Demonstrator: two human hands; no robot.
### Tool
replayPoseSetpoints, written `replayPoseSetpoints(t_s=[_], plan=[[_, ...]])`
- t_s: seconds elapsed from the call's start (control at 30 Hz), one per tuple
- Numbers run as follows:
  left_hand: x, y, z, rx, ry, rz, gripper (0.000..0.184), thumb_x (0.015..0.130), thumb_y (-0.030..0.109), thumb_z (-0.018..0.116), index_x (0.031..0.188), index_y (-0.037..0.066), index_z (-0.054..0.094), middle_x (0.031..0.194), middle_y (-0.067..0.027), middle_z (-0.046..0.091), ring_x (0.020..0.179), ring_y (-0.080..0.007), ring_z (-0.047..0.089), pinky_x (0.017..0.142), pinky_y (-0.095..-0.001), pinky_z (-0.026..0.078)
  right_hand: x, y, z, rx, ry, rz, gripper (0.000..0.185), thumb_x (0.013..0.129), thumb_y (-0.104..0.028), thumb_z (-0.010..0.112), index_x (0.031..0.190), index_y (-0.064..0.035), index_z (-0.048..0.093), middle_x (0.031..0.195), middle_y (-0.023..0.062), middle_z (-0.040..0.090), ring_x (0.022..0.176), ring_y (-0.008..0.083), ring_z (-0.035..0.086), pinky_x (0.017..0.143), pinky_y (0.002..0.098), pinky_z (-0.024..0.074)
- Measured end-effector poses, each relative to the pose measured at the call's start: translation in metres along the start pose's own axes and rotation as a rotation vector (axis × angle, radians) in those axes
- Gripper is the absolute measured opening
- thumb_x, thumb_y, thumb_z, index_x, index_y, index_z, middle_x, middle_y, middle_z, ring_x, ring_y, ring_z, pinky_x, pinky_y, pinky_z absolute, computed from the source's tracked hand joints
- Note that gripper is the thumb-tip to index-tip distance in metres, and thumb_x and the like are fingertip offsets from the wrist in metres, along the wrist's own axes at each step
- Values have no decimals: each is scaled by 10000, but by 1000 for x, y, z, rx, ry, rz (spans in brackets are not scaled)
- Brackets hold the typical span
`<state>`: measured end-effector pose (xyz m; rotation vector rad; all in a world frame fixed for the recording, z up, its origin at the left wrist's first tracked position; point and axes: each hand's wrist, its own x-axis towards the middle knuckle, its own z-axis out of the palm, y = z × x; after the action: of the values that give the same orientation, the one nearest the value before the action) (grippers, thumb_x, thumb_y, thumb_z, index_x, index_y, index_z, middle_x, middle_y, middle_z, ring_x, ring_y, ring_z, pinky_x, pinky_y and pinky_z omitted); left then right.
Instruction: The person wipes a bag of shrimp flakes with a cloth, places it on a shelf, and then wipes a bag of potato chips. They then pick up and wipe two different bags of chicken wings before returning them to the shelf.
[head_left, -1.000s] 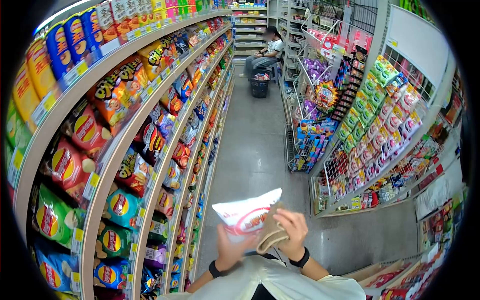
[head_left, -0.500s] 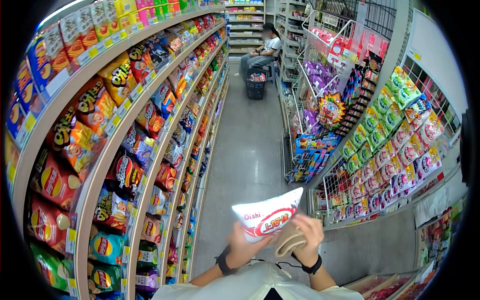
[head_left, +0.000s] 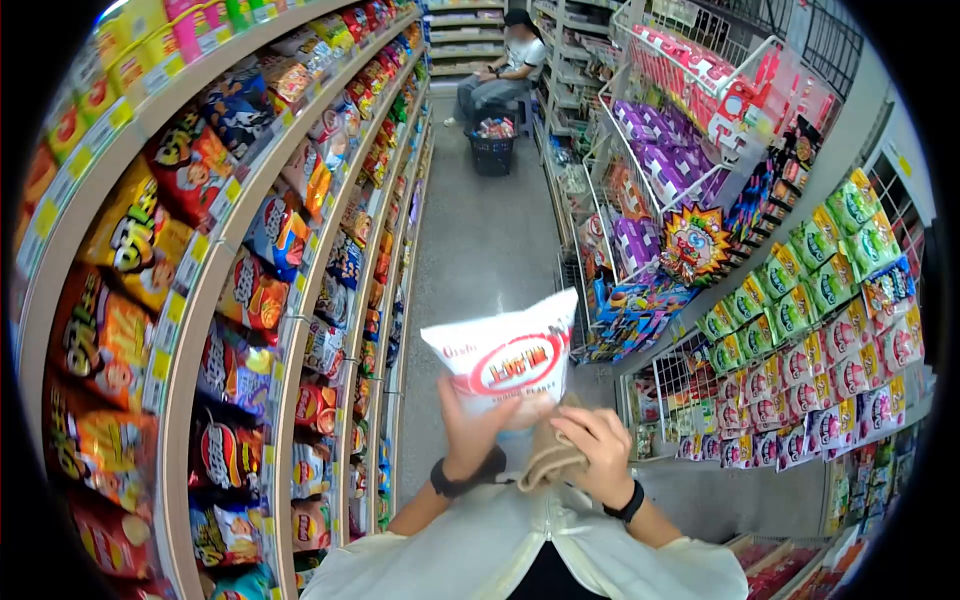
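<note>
A white and red Oishi snack bag (head_left: 510,355) is held up before my chest. My left hand (head_left: 472,430) grips its lower left side, thumb on the front and the other fingers partly hidden behind it. My right hand (head_left: 600,450) is closed on a folded brown cloth (head_left: 552,455), which meets the bag's lower right edge. Whether those right fingers also touch the bag, I cannot tell. Dark bands circle both wrists.
Shelves of chip bags (head_left: 230,445) line the left side. Wire racks (head_left: 640,170) and hanging candy packets (head_left: 800,280) stand on the right. Down the grey aisle floor (head_left: 475,235), a seated person (head_left: 510,70) is beside a dark basket (head_left: 492,150) of goods.
The snack bag has risen and shifted left, its front turned more towards me. The cloth has come against its lower edge. My view has moved forward along the aisle.
</note>
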<state>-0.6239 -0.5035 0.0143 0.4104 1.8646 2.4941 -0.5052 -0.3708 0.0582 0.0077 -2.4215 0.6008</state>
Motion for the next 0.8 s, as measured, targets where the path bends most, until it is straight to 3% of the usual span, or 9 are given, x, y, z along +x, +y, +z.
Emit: replayPoseSetpoints(t_s=[0.2,0.27,0.4,0.63,0.7,0.8], plan=[[90,-13,-5,48,-42,-67,663,648,67,763,1141,-29,329,1045,-156,546,936,-187,567,780,-296,479,106,41,43,5,40,-144,388,588,-151,679,971,-103,644,997,39,604,753,236,540,638,328,457],[108,-13,-8,266,-97,-43,641,651,80,764,1125,-23,344,1026,-155,565,920,-186,580,767,-293,482,139,52,55,-28,112,-130,381,582,-121,675,961,-101,644,995,43,605,770,244,544,641,328,458],[136,-28,-9,101,-49,-121,632,649,78,764,1119,-14,350,1028,-152,567,922,-186,584,762,-292,483,188,73,84,-13,222,-103,391,567,-92,676,957,-99,644,1000,46,605,787,248,547,653,328,460],[214,-59,-18,133,99,-70,680,643,58,767,1153,-21,325,1035,-135,552,909,-167,569,764,-291,480,209,101,143,81,13,-151,367,564,-115,666,930,-100,647,959,20,612,715,228,537,604,306,466],[237,-75,-15,77,131,-81,666,642,73,774,1138,-24,341,1030,-131,560,894,-167,574,749,-290,482,222,115,154,118,-106,-144,366,559,-133,703,914,-70,642,943,63,616,721,252,543,639,321,460],[282,-96,-6,181,151,-25,644,644,91,776,1121,-24,360,1014,-136,571,886,-174,581,740,-287,484,250,144,171,146,-238,-117,354,564,-123,697,911,-74,644,929,55,617,708,247,538,627,327,460]])
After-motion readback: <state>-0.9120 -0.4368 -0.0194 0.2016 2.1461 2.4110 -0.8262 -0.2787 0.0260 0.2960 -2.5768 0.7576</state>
